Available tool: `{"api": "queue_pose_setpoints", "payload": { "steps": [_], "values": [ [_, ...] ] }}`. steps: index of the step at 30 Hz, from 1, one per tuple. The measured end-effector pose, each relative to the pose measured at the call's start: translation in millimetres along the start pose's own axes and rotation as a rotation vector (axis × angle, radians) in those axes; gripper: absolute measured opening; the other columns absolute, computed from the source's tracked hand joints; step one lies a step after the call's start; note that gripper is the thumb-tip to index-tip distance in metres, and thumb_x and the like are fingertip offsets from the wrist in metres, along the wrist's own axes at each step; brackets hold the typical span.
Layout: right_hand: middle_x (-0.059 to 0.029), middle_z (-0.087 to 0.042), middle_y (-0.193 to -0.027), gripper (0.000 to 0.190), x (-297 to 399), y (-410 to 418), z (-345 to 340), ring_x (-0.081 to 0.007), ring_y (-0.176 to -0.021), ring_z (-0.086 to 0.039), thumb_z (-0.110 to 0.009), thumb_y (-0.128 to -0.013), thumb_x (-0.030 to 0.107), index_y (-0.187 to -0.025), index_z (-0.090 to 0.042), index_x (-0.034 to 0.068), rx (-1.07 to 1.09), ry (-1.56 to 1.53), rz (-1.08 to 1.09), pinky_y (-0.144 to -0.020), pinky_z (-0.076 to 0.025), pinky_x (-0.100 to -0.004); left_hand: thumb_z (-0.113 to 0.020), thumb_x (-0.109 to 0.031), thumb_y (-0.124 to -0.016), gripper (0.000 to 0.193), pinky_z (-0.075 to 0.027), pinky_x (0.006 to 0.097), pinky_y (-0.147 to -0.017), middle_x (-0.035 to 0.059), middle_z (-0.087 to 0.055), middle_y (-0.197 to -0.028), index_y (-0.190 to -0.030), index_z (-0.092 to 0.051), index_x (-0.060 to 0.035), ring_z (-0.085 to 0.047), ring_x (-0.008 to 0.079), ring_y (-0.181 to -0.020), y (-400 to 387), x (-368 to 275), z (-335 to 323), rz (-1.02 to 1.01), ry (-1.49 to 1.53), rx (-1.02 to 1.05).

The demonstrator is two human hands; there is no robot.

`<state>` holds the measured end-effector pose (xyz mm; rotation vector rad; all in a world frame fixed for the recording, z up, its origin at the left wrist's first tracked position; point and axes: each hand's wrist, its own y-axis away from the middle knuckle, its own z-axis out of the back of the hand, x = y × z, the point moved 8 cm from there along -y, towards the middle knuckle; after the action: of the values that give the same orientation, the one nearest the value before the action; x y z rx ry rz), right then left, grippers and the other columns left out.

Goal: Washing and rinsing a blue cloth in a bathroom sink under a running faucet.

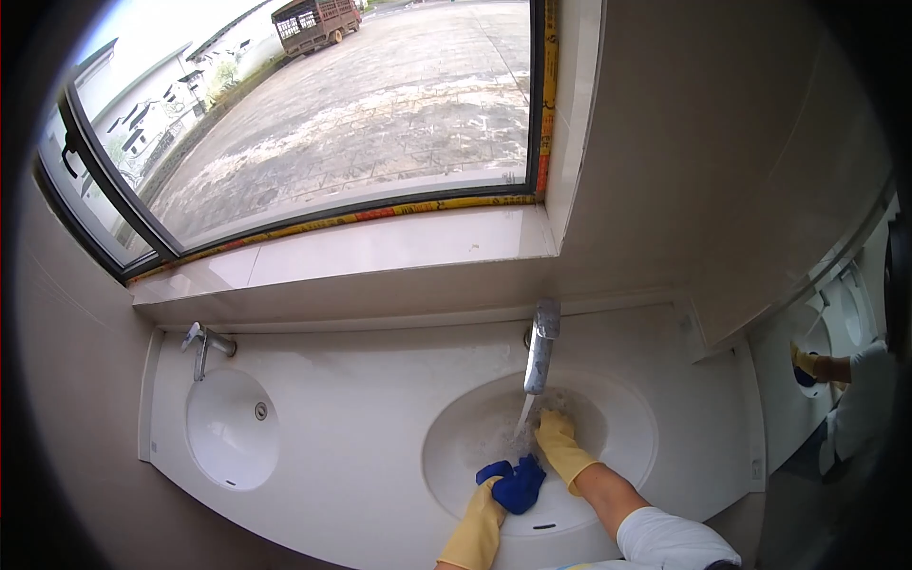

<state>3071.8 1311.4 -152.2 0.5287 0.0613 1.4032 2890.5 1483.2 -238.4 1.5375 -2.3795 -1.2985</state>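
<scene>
A yellow rubber glove covers each of my hands. My left hand [489,502] grips a bunched blue cloth [520,486] over the near part of the right washbasin [456,456]. Water runs from the chrome faucet [541,349] into this basin, where some greyish water stands. My right hand [557,431] reaches into the basin just right of the stream, with its fingertips at the water; what the fingers do there is hidden. The cloth lies left of and below my right hand.
A second, smaller basin [231,442] with its own faucet [203,349] is set in the white countertop [356,427] at the left. Behind the counter runs a tiled window ledge [399,239]. A mirror [812,399] on the right wall reflects a gloved arm and the basin.
</scene>
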Motion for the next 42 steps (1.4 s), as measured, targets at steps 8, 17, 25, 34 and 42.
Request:
{"api": "queue_pose_setpoints", "payload": {
  "steps": [8,17,25,34,42],
  "values": [
    [-0.0234,-0.066,-0.118,0.031,-36,-23,-27,-0.0399,-0.113,-0.062,-0.063,-0.084,0.021,-0.108,-0.073,0.004,0.158,-0.253,-0.293,-0.095,-0.051,-0.045,-0.061,-0.002,-0.083,0.015,-0.056,0.0365,-0.083,0.0135,-0.069,-0.092,-0.097,-0.065,-0.0012,-0.067,0.0271,-0.085,20,-22,-52,-0.034,-0.379,-0.154],
    [-0.0201,-0.068,-0.115,0.028,-34,-60,-35,-0.037,-0.11,-0.065,-0.065,-0.086,0.024,-0.107,-0.073,0.007,0.076,-0.155,-0.288,-0.092,-0.052,-0.0454,-0.062,0.0,-0.081,0.021,-0.057,0.036,-0.082,0.0136,-0.069,-0.091,-0.102,-0.065,-0.0014,-0.068,0.0279,-0.084,15,-21,-61,0.054,-0.106,-0.254],
    [-0.0161,-0.07,-0.115,0.03,-46,-84,-94,-0.0347,-0.109,-0.066,-0.062,-0.089,0.029,-0.111,-0.072,0.01,0.067,-0.017,-0.11,-0.091,-0.052,-0.0461,-0.06,0.004,-0.08,0.029,-0.055,0.0337,-0.088,0.013,-0.068,-0.102,-0.109,-0.064,-0.0021,-0.067,0.0251,-0.093,14,-20,-60,-0.066,-0.105,-0.115],
    [-0.0223,-0.067,-0.113,0.031,19,-11,-9,-0.0404,-0.11,-0.061,-0.062,-0.083,0.024,-0.108,-0.068,0.006,0.228,-0.211,0.216,-0.093,-0.05,-0.0466,-0.056,0.007,-0.078,0.037,-0.054,0.0327,-0.09,0.0126,-0.067,-0.106,-0.114,-0.061,-0.0014,-0.065,0.0251,-0.097,1,-1,-48,0.15,0.238,-0.17],
    [-0.0208,-0.069,-0.109,0.037,-39,-17,2,-0.0393,-0.106,-0.064,-0.065,-0.084,0.029,-0.113,-0.066,0.006,0.021,-0.169,-0.111,-0.09,-0.051,-0.0457,-0.057,0.003,-0.082,0.027,-0.055,0.031,-0.088,0.0102,-0.066,-0.102,-0.109,-0.061,0.0013,-0.065,0.0219,-0.094,-5,-5,-51,0.096,0.197,-0.166]
  ]
}}
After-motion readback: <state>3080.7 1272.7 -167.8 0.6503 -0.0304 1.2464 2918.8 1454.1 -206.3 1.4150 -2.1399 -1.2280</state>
